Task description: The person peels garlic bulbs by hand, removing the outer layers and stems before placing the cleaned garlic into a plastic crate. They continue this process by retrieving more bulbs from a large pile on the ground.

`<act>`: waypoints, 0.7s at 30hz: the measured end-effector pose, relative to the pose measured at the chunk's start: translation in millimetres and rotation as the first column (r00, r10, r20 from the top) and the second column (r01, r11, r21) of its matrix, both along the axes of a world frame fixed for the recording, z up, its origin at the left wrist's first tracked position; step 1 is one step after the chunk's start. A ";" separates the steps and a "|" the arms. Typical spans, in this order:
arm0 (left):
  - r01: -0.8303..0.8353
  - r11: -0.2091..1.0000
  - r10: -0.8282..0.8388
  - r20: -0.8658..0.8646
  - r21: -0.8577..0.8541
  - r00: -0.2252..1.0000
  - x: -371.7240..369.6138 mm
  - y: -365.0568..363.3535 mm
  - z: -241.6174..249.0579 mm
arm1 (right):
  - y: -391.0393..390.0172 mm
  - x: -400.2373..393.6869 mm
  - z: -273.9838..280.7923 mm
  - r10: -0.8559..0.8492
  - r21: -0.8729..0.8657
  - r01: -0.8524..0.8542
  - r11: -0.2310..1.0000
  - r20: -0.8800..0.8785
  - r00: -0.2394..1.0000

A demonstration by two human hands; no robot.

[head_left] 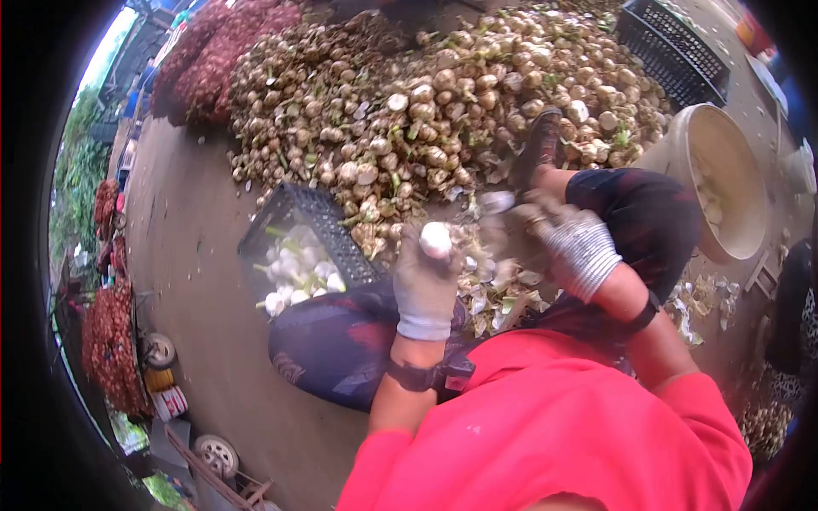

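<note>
My left hand [426,285], in a pale work glove, is closed round a white peeled garlic bulb [435,240] that shows at its fingertips. To the right, above my bent leg, my right hand [567,243] is gloved and blurred by motion, and its fingers are smeared. A blurred whitish piece [497,202] shows just left of its fingers; whether they touch is unclear. Loose garlic skins [503,298] lie between my legs. Beside my left knee, a black crate [328,223] holds white garlic bulbs [298,264].
A large heap of unpeeled garlic [426,119] spreads ahead. A pale bucket [741,196] stands at the right, a black crate [673,51] behind it. Red net sacks [226,55] lie at the back left; a wheeled cart [217,460] is at the lower left.
</note>
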State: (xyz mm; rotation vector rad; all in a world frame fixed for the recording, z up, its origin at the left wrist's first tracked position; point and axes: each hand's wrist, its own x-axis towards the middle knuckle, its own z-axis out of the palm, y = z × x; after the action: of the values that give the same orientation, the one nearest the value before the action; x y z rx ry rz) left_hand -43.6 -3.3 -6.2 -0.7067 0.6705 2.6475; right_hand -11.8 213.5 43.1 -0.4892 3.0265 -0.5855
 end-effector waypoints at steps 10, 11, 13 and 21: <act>0.416 0.659 -0.719 -0.362 -0.627 0.593 4.6 69.8 41.3 | 101.8 52.8 61.7 -0.577 -0.096 0.577 0.811 -0.296 0.761; 0.259 0.525 -0.810 -0.382 -0.811 0.446 2.5 71.8 48.9 | 127.7 58.9 77.1 -0.511 0.104 0.641 0.761 -0.512 0.690; -0.245 0.300 -0.923 -0.345 -0.922 0.170 0.3 79.7 56.5 | 133.8 65.9 89.9 -0.416 0.304 0.632 0.713 -0.542 0.730; -0.470 0.077 -0.996 -0.041 -0.879 -0.085 -7.2 67.9 39.0 | 20.6 -22.2 7.5 0.177 -0.325 -0.108 0.940 0.191 0.965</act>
State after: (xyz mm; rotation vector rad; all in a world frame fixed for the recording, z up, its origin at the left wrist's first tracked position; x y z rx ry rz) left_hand -50.8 64.6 32.8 1.4685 2.3816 0.8803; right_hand -34.0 234.1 50.6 -0.6047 2.6726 -1.0402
